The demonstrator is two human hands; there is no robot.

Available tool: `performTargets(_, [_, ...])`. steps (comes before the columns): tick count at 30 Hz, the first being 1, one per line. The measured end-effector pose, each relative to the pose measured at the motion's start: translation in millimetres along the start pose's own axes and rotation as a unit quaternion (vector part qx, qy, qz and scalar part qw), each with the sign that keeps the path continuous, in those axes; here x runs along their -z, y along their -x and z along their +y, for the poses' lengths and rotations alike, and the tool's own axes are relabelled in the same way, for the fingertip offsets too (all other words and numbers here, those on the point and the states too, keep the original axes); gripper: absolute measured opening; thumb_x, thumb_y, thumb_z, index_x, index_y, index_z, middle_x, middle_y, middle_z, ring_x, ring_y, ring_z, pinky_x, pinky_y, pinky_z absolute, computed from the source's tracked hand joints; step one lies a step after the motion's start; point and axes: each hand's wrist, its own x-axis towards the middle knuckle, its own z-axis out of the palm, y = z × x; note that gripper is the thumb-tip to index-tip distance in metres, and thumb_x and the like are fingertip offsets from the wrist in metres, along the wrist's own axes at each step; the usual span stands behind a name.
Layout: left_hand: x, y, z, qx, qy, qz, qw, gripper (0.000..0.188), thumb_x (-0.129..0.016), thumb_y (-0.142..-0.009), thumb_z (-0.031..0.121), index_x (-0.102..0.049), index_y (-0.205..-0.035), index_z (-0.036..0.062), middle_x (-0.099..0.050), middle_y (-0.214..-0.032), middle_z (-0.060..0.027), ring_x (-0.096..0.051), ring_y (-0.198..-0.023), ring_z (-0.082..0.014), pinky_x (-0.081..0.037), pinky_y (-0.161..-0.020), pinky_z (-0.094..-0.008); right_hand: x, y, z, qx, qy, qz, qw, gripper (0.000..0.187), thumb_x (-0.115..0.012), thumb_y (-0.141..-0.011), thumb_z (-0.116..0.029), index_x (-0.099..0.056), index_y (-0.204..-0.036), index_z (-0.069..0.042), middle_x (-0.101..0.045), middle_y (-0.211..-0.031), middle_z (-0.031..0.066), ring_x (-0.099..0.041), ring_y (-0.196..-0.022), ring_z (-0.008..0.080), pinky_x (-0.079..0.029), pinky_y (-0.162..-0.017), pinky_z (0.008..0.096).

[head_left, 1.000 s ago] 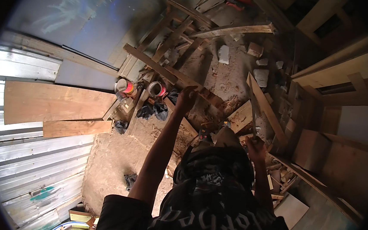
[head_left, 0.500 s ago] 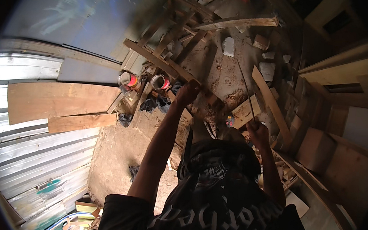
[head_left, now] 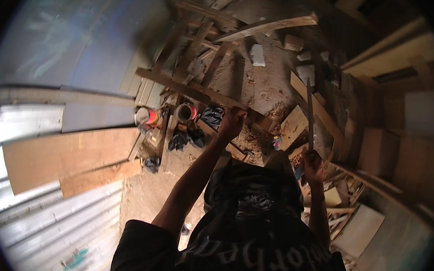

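My left hand [head_left: 233, 124] is closed on a long wooden beam [head_left: 175, 85] that runs in from the upper left; its fingertips are partly hidden. In my right fist [head_left: 313, 166] is a long, narrow, dark blade [head_left: 310, 115], pointing away from me and nearly upright in the picture. The blade's exact kind is unclear. Between my hands, low to the ground, lies a short wood block [head_left: 261, 121] by the beam. Wood shavings [head_left: 280, 111] and a small blue-and-red object [head_left: 276, 142] lie near it.
A curved timber [head_left: 269, 26] crosses a wooden frame ahead. Two paint buckets [head_left: 184, 112] and black plastic bags [head_left: 178, 140] stand left. A plank [head_left: 321, 110] and pale blocks [head_left: 257, 55] lie ahead and right. Plywood sheets [head_left: 72, 154] lean on corrugated metal [head_left: 57, 220].
The view has turned slightly. The blade has swung from leaning leftward to nearly upright, showing a broader side. My left hand stays on the beam.
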Motion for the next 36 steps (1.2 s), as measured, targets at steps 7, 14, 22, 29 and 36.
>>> performTargets(7, [79.5, 25.0, -3.4, 0.078, 0.046, -0.133, 0.987, 0.022, -0.065, -0.095, 0.017, -0.063, -0.107, -0.0002, -0.068, -0.097, -0.0173, -0.069, -0.089, -0.0308, -0.053, -0.073, -0.0358, -127.1, 74.5, -36.0, -0.060, -0.295, 0.179, 0.937, 0.045, -0.055, -0.100, -0.046, -0.054, -0.074, -0.009, -0.053, -0.062, -0.0012, -0.050, -0.050, 0.0087, -0.037, -0.044, 0.0249])
performTargets(14, [184.7, 98.9, -132.3, 0.078, -0.060, -0.399, 0.912, 0.031, -0.062, -0.096, 0.026, -0.063, -0.109, -0.0015, -0.067, -0.094, -0.0209, -0.069, -0.092, -0.0280, -0.052, -0.082, -0.0369, -200.6, 87.8, -60.6, -0.106, -0.451, 0.179, 0.868, 0.065, -0.044, -0.094, -0.069, -0.054, -0.085, -0.005, -0.044, -0.058, 0.0022, -0.042, -0.046, 0.0132, -0.036, -0.045, 0.0300])
performTargets(22, [298.9, 181.2, -261.7, 0.210, -0.169, -0.380, 0.885, 0.043, -0.065, -0.090, 0.044, -0.071, -0.102, 0.0030, -0.072, -0.095, -0.0196, -0.070, -0.094, -0.0318, -0.054, -0.081, -0.0423, -236.8, 49.9, -60.0, -0.111, -0.417, 0.188, 0.882, 0.065, -0.043, -0.095, -0.068, -0.050, -0.084, -0.004, -0.043, -0.062, 0.0006, -0.042, -0.051, 0.0120, -0.037, -0.047, 0.0305])
performTargets(29, [293.1, 174.8, -229.7, 0.226, -0.191, -0.379, 0.877, 0.041, -0.065, -0.091, 0.040, -0.071, -0.104, 0.0019, -0.073, -0.094, -0.0186, -0.071, -0.091, -0.0318, -0.054, -0.081, -0.0422, -225.0, 62.5, -56.5, -0.056, -0.423, 0.241, 0.872, 0.066, -0.042, -0.095, -0.068, -0.052, -0.082, -0.004, -0.044, -0.064, 0.0008, -0.043, -0.052, 0.0120, -0.038, -0.048, 0.0313])
performTargets(36, [208.1, 95.5, -116.1, 0.136, -0.008, -0.379, 0.915, 0.027, -0.059, -0.099, 0.023, -0.063, -0.112, -0.0002, -0.071, -0.105, -0.0167, -0.069, -0.103, -0.0278, -0.052, -0.083, -0.0332, -222.7, 63.0, -49.9, -0.074, -0.396, 0.213, 0.890, 0.064, -0.040, -0.098, -0.064, -0.054, -0.083, -0.004, -0.047, -0.063, 0.0017, -0.046, -0.052, 0.0126, -0.040, -0.048, 0.0313])
